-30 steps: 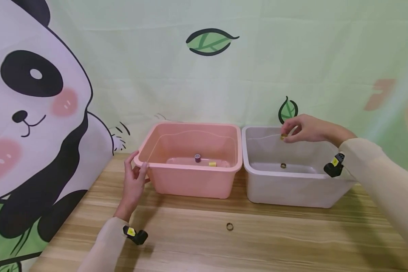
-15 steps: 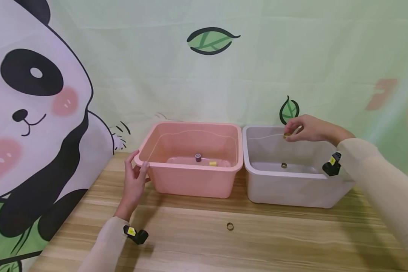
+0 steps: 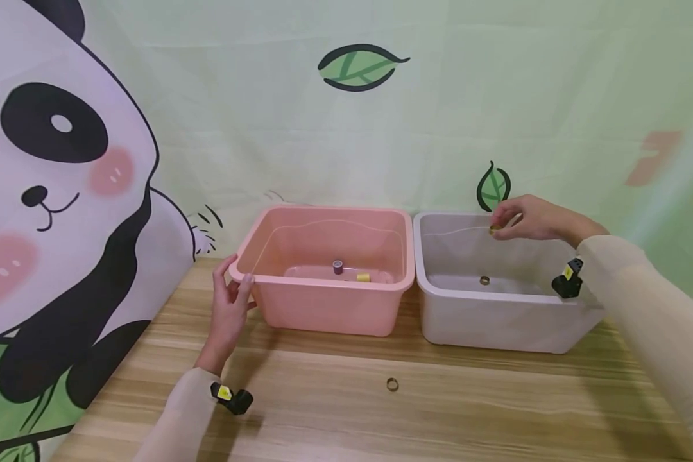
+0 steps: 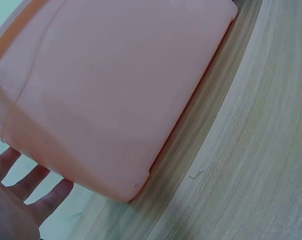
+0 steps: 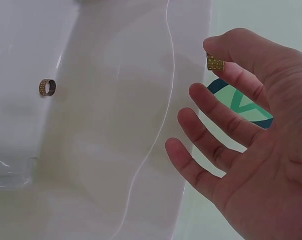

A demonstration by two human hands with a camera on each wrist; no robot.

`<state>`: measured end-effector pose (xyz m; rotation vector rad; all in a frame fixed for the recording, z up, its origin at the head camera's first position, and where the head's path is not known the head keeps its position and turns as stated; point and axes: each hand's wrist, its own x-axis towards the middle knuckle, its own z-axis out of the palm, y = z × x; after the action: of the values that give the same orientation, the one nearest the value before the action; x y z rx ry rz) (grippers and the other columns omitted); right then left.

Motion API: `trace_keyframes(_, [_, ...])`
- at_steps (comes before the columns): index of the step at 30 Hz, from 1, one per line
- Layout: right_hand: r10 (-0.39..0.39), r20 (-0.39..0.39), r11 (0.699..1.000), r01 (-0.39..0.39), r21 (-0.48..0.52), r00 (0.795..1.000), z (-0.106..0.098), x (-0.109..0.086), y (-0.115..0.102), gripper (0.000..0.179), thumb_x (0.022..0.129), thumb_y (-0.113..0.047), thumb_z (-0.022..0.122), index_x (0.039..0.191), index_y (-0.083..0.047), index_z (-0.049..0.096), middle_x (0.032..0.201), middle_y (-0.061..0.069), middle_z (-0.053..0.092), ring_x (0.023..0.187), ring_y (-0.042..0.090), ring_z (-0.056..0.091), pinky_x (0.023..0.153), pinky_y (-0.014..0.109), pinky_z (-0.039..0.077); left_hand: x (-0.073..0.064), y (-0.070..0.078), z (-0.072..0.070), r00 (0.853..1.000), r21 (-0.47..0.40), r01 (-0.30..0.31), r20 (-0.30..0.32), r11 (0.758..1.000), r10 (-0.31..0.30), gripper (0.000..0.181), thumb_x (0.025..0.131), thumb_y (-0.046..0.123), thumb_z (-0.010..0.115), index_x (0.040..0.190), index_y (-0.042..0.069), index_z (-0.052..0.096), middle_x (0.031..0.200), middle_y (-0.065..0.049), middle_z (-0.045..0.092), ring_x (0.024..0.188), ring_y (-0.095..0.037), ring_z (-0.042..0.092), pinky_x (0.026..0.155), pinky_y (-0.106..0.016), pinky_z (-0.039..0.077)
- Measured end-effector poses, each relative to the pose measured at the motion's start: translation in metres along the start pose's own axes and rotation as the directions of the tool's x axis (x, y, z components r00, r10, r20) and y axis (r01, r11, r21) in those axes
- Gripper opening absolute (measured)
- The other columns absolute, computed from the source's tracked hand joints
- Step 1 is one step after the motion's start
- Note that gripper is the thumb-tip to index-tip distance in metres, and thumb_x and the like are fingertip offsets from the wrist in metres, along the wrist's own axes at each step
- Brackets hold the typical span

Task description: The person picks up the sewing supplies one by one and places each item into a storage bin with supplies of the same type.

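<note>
In the head view my right hand (image 3: 534, 218) is over the grey bin (image 3: 491, 324), near its back rim. Thumb and index finger pinch a gold-coloured patterned ring (image 5: 215, 62); the other fingers are spread and bent slightly in the right wrist view. A similar ring (image 5: 47, 87) lies on the bin's floor. My left hand (image 3: 228, 314) grips the pink bin (image 3: 323, 308) at its front left corner, thumb at the rim. Its fingers (image 4: 53, 197) lie along the bin's outer side. Another ring (image 3: 388, 385) lies on the table in front.
Inside the pink bin are a small purple cylinder-shaped piece (image 3: 337, 267) and a yellow one (image 3: 363, 278). Both bins stand side by side on the wooden table (image 3: 300, 398). Behind them hangs a green cloth (image 3: 254, 115) with a panda and leaves.
My right hand has moved slightly to the right over the grey bin, the ring still pinched. The left hand keeps its place on the pink bin. The head view has shifted a little.
</note>
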<state>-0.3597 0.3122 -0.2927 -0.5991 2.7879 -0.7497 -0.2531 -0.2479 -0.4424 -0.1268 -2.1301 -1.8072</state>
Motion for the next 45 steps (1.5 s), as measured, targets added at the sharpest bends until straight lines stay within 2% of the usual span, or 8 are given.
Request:
trace_keyframes(7, [0.004,0.001,1.0,-0.004,0.001,1.0,0.0008,0.0002,0.0014,0.02,0.096,-0.013,0.073,0.11,-0.001,0.066,0.114,0.019,0.069,0.111,0.041,0.063,0.094,0.059,0.052,-0.0008,-0.0004,-0.0001,1.0,-0.007,0.005,-0.005,1.0,-0.005,0.059,0.109,0.036,0.05,0.159,0.032,0.02,0.162,-0.004,0.038,0.135,-0.03,0.051,0.094,-0.048,0.056])
trace_keyframes(15, [0.016,-0.003,1.0,-0.016,-0.009,1.0,0.0024,0.0027,0.0077,0.022,0.096,-0.015,0.072,0.113,-0.001,0.067,0.117,0.021,0.068,0.112,0.042,0.062,0.095,0.061,0.052,-0.0004,0.0002,0.0,1.0,-0.005,0.006,0.003,1.0,-0.006,0.059,0.109,0.037,0.05,0.159,0.034,0.02,0.163,-0.002,0.037,0.136,-0.029,0.051,0.097,-0.056,0.053])
trace_keyframes(19, [0.015,-0.005,1.0,-0.015,-0.019,1.0,0.0016,0.001,0.0079,0.031,0.097,-0.016,0.073,0.121,0.0,0.065,0.122,0.025,0.066,0.114,0.045,0.062,0.095,0.061,0.052,-0.0004,0.0006,0.0,1.0,-0.006,0.006,0.004,1.0,-0.006,0.058,0.109,0.038,0.05,0.159,0.034,0.02,0.162,-0.003,0.038,0.135,-0.029,0.051,0.096,-0.051,0.055])
trace_keyframes(25, [0.015,0.006,1.0,-0.015,-0.022,1.0,0.0002,-0.0002,0.0044,0.05,0.096,-0.019,0.074,0.138,-0.002,0.054,0.135,0.032,0.056,0.117,0.049,0.061,0.095,0.062,0.052,-0.0006,0.0004,0.0001,1.0,-0.012,0.007,0.0,1.0,-0.007,0.058,0.109,0.037,0.049,0.159,0.033,0.02,0.162,-0.004,0.038,0.135,-0.03,0.051,0.092,-0.042,0.058])
trace_keyframes(32, [0.014,0.023,1.0,-0.014,-0.017,1.0,0.0007,-0.0015,0.001,0.057,0.095,-0.024,0.076,0.142,-0.002,0.05,0.137,0.033,0.054,0.117,0.048,0.061,0.095,0.062,0.052,-0.0006,0.0,0.0008,1.0,-0.008,0.008,0.0,1.0,-0.008,0.058,0.109,0.035,0.05,0.159,0.033,0.02,0.162,-0.005,0.038,0.136,-0.03,0.05,0.093,-0.044,0.058])
trace_keyframes(39, [0.029,0.031,0.999,-0.029,-0.021,0.999,0.0009,-0.0002,0.0026,0.059,0.095,-0.027,0.075,0.143,-0.003,0.05,0.138,0.033,0.054,0.117,0.047,0.061,0.096,0.064,0.05,0.0004,0.0001,0.0011,1.0,-0.018,-0.001,-0.008,1.0,0.001,0.061,0.108,0.036,0.051,0.16,0.027,0.02,0.162,-0.004,0.038,0.136,-0.031,0.051,0.088,-0.037,0.059])
trace_keyframes(45, [0.032,0.031,0.999,-0.031,-0.025,0.999,-0.0002,-0.0011,0.0016,0.058,0.096,-0.025,0.074,0.144,-0.004,0.049,0.138,0.032,0.053,0.118,0.048,0.06,0.096,0.064,0.051,0.0001,-0.0001,0.0009,1.0,-0.013,0.001,-0.008,1.0,-0.002,0.059,0.108,0.036,0.051,0.159,0.03,0.02,0.162,-0.005,0.037,0.137,-0.031,0.05,0.087,-0.034,0.059])
